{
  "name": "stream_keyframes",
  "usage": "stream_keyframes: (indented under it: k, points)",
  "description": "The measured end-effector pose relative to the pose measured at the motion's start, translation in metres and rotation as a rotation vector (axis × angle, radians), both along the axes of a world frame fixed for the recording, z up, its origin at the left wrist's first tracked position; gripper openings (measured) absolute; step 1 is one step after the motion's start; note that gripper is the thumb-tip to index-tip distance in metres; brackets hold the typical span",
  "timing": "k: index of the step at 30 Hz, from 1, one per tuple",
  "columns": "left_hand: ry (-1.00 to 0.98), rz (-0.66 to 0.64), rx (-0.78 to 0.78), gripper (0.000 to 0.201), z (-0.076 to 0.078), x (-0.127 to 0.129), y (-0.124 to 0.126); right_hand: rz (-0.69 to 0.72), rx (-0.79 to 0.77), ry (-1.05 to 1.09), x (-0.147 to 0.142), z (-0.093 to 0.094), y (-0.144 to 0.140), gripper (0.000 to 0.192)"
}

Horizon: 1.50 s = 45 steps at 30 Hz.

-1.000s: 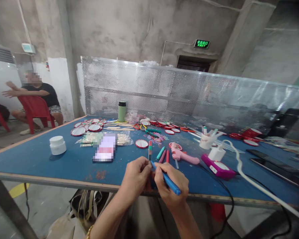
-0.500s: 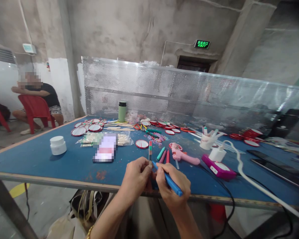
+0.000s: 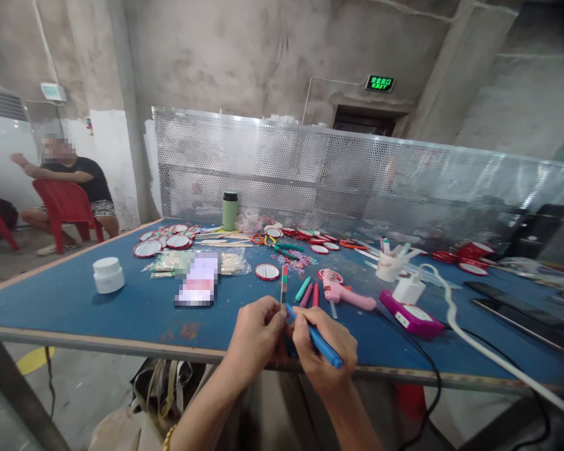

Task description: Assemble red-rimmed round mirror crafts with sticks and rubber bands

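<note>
My left hand (image 3: 256,333) pinches a thin flat stick (image 3: 284,285) and holds it upright; the stick is coloured in red and green bands near its top. My right hand (image 3: 323,349) grips a blue marker (image 3: 316,338), whose tip touches the stick just above my left fingers. Both hands hover over the near edge of the blue table (image 3: 75,300). Three more markers (image 3: 309,291), teal, pink and red, lie just beyond my hands.
A pink glue gun (image 3: 341,290), a magenta device (image 3: 411,316) with a white charger and cable, a white jar (image 3: 108,274), a green bottle (image 3: 229,210), red-rimmed round mirrors (image 3: 169,240) and a phone (image 3: 200,280) lie around. A person (image 3: 70,181) sits on a red chair at left.
My hands stay almost still, with the marker tip shifting slightly on the stick. The seated person at left has moved an arm.
</note>
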<state>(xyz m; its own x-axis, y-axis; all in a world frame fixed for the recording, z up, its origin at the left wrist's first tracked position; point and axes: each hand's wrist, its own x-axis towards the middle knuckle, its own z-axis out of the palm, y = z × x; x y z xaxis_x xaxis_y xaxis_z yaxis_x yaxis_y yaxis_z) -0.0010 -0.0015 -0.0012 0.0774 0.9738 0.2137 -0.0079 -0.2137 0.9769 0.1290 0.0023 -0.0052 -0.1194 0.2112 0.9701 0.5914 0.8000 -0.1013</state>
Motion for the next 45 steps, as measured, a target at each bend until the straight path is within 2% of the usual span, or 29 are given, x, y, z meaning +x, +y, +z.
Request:
stream_keyframes:
  k: [9, 14, 21, 28, 32, 35, 45]
  points:
    - [0.061, 0.031, 0.064, 0.021, 0.0044, -0.0021, -0.0015, -0.004, 0.009, -0.014, 0.0, 0.0, -0.0003, 0.014]
    - [0.011, -0.015, 0.007, 0.026, 0.0013, -0.001, -0.0003, -0.016, 0.001, 0.021, 0.0009, -0.0011, -0.0004, 0.013]
    - [0.056, 0.017, 0.055, 0.023, 0.0002, -0.002, -0.0005, 0.05, -0.016, 0.001, 0.0002, -0.0004, -0.0007, 0.013]
    - [0.009, 0.006, 0.019, 0.022, 0.0027, -0.0011, -0.001, 0.008, 0.0, 0.008, 0.0006, 0.0008, -0.0013, 0.014]
    - [0.06, 0.042, 0.052, 0.022, 0.0048, -0.0013, -0.0024, 0.057, -0.031, 0.0, -0.0001, 0.0014, -0.0018, 0.014]
    - [0.076, 0.064, 0.081, 0.023, 0.0058, -0.0016, -0.0024, 0.029, -0.017, -0.003, 0.0004, 0.0004, -0.0014, 0.013]
    - [0.027, 0.01, 0.02, 0.025, 0.0025, -0.0012, -0.001, 0.008, -0.01, 0.003, -0.0003, 0.0012, -0.0014, 0.013]
